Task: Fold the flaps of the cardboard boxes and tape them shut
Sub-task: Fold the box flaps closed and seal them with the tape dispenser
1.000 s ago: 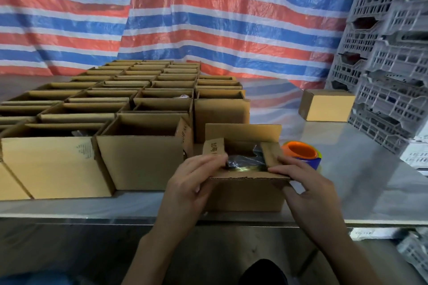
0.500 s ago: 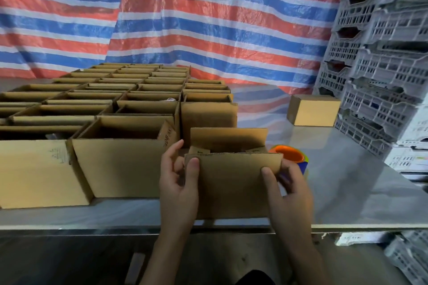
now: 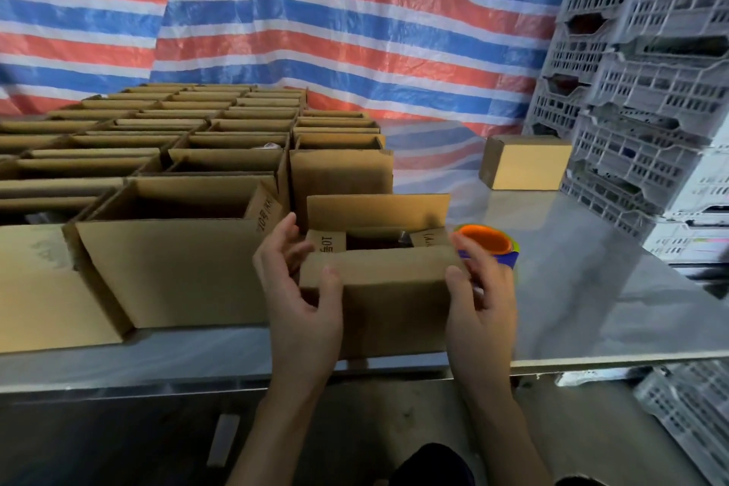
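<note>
We tag the small box at the near edge of the table, just right of the rows of open boxes, with the tape roll just beside its right side. Left hand: thumb pressed on the near flap, fingers spread and fairly straight beside the box's left wall, apparently clear of it, so it holds nothing. Right hand: thumb on the flap's right corner, fingers curved round the box's right side, a loose hold on the small box. The near flap is upright or part-folded, we cannot tell which. The far flap stands up, and both side flaps are folded in over something dark inside. Our read: flaps half done, no tape seen on it.

Risks:
- The box sits right at the table lip, so a pull toward the body while folding may tip it off.
- With only thumbs on it, the near flap may spring back.
- The side flaps may pop up and jam under the long flaps, leaving a gap the tape will not bridge.
- The contents, if proud of the rim, could get crushed.
- The right fingers are close to the tape roll and may knock it away on the reach.
</note>
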